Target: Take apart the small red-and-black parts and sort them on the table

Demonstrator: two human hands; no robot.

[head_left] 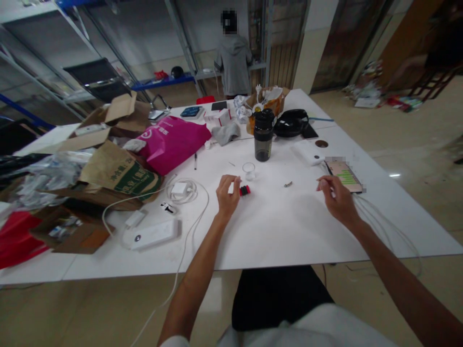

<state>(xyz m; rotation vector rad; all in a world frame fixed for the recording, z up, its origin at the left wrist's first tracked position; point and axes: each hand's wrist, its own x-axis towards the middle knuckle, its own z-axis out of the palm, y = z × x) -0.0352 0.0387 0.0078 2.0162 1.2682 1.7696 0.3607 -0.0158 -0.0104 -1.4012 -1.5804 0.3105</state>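
Two bare hands are over a white table [275,236], fingers curled; whether either pinches anything is unclear. On the table, a small red-and-black object [245,190] sits just beside the left hand [227,196], near a clear round container [249,172]. Just beyond the right hand [338,200] lies a lit phone [345,174]. Between the hands rests a small metallic piece [288,184].

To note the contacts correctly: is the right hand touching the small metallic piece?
Apart: the head view shows white tabletop between the right hand and the small metallic piece.
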